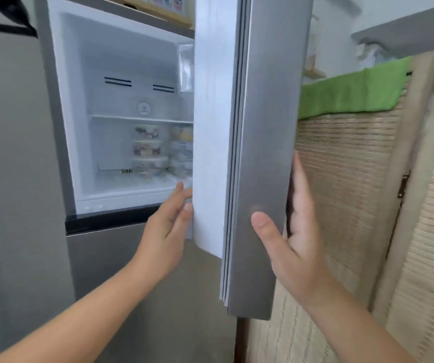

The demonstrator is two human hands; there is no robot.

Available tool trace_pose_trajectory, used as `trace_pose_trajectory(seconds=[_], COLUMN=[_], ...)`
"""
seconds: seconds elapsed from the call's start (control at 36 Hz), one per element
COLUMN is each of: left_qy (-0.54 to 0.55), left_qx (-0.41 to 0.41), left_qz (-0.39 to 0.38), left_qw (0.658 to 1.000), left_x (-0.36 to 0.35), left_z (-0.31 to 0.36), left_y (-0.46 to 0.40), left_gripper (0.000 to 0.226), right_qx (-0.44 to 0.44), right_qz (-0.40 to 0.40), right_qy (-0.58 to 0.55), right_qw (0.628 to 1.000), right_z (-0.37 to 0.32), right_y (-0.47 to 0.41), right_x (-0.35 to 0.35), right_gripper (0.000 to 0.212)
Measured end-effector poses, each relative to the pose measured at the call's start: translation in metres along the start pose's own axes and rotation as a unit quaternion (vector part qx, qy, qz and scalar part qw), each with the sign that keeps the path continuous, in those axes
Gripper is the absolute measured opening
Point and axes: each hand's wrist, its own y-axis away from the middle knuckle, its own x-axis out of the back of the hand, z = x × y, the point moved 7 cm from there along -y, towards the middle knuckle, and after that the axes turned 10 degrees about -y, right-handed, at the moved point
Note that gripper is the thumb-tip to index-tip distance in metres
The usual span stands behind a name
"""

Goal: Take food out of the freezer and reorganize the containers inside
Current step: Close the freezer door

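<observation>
Fingers of our right hand [293, 239] wrap the outer edge of the freezer door [260, 153]: the thumb lies flat on the steel face and the other fingers curl behind the edge, so this hand grips the door. Fingers of our left hand [170, 226] are straight and relaxed, holding nothing, with the tips touching the white inner lining of the same door near its lower corner.

Progress, as we judge it: only the opening step is done. The door stands open, between our two hands. The freezer [132, 100] lies beyond the left fingertips with its cavity exposed. No food has been taken out and no container has been moved. Removal and reordering are all left to do.

Contents, largest first: the glass shelf [142, 118] sits above the left fingertips, and nothing can be made out on it. Below it the containers [149, 153] stand in two stacks just above and beyond the left fingertips, the right-hand stack partly hidden by the door. They appear to be clear lidded tubs with mixed food inside.

Markings: a round emblem [143, 109] is set on the back wall above the shelf. It is blurred, and we cannot read it. No other writing or brand is legible.
</observation>
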Motion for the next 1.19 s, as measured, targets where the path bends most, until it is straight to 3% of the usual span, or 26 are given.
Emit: trace_pose_trajectory(seconds=[0.36,0.5,0.64,0.78,0.97,1.08,1.19], left_qy=[-0.024,-0.078,-0.203,-0.364,-0.671,-0.731,-0.756], left_qx=[0.175,0.13,-0.042,-0.126,-0.176,-0.131,-0.078], left_qz=[0.0,0.086,0.158,0.144,0.033,-0.002,-0.013], left_qw=[0.984,0.985,0.965,0.911,0.719,0.67,0.65], left_x=[0.077,0.105,0.116,0.102,0.061,0.053,0.058], left_z=[-0.043,-0.025,0.029,0.065,0.038,0.004,-0.024], left_y=[0.006,0.01,0.01,0.007,-0.015,-0.03,-0.04], left_gripper=[0.036,0.05,0.057,0.058,0.06,0.066,0.075], right_qx=[0.083,0.07,0.061,0.042,-0.001,-0.013,-0.008], right_qz=[-0.028,-0.039,-0.06,-0.069,-0.086,-0.097,-0.11], right_qy=[0.061,0.084,0.071,0.066,0.123,0.154,0.177], right_qw=[0.994,0.993,0.994,0.995,0.989,0.983,0.978], right_z=[0.017,0.032,0.047,0.071,0.12,0.146,0.168], right_y=[-0.022,-0.024,-0.025,-0.027,-0.039,-0.049,-0.059], right_x=[-0.086,-0.11,-0.127,-0.129,-0.126,-0.126,-0.128], right_gripper=[0.08,0.085,0.087,0.078,0.073,0.075,0.075])
